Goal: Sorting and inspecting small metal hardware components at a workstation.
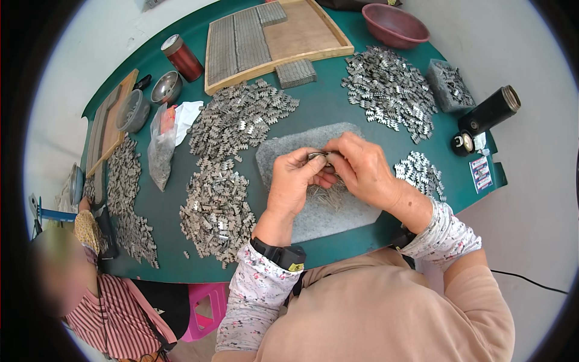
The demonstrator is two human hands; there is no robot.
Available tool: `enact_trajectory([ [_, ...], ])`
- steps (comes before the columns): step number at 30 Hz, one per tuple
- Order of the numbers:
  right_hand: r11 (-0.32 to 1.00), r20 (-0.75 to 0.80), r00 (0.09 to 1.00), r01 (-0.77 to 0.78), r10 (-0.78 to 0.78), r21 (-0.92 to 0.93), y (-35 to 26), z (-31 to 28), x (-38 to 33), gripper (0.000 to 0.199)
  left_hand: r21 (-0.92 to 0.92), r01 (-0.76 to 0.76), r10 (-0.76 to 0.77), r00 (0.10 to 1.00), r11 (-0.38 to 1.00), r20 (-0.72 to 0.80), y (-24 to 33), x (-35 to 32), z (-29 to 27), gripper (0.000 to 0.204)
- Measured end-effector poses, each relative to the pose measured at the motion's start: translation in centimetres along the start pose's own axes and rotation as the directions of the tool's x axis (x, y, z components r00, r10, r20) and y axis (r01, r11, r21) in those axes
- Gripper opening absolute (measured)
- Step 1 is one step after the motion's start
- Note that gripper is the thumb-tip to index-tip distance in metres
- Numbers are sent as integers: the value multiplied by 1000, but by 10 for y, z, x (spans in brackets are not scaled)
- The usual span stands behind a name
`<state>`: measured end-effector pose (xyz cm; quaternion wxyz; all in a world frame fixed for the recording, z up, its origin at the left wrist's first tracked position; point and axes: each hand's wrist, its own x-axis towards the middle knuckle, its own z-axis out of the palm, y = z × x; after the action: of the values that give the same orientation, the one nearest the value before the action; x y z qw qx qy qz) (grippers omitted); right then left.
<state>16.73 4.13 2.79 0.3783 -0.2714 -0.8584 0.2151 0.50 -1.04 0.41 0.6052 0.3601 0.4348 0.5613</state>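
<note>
My left hand (pixel 292 180) and my right hand (pixel 364 164) meet over a grey slab (pixel 344 220). Both hands are closed, thumbs and fingertips pinching small metal pieces (pixel 316 155) between them; the fingers hide most of these. On the slab below my hands lies a loose heap of thin pale pins (pixel 329 198). Left of the slab, a pile of small flat metal links (pixel 218 211) runs into a pile of toothed metal pieces (pixel 244 114) farther back. Close to my right wrist is a small pile of shiny metal pieces (pixel 420 174).
Behind stand a wooden tray (pixel 307 45) partly filled with metal rows, a red basin (pixel 395 29) and a red flask (pixel 183 58). At right are a larger metal pile (pixel 389 90), a plastic tub (pixel 447 90) and a black bottle (pixel 490 111). Another person (pixel 114 308) sits at left.
</note>
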Motion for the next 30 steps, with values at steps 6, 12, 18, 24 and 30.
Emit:
enact_trajectory([
  [6,993,30,999,37,-40,111,-6,-12,-1,23,-249,102,-80,992,963,97,3,1,-4,18],
  [12,966,198,978,114,-68,-231,34,-36,14,22,-94,-14,10,999,995,-43,6,2,-16,17],
  [18,951,368,926,189,-88,-247,51,-31,13,18,-32,-41,36,990,999,-138,7,4,-15,17],
  [24,952,372,923,194,-95,-238,57,-29,20,24,-2,-20,20,993,1000,-118,5,4,-13,19],
  [30,954,396,911,212,-115,-212,58,-23,25,25,1,-3,3,993,1000,-119,5,4,-13,19],
])
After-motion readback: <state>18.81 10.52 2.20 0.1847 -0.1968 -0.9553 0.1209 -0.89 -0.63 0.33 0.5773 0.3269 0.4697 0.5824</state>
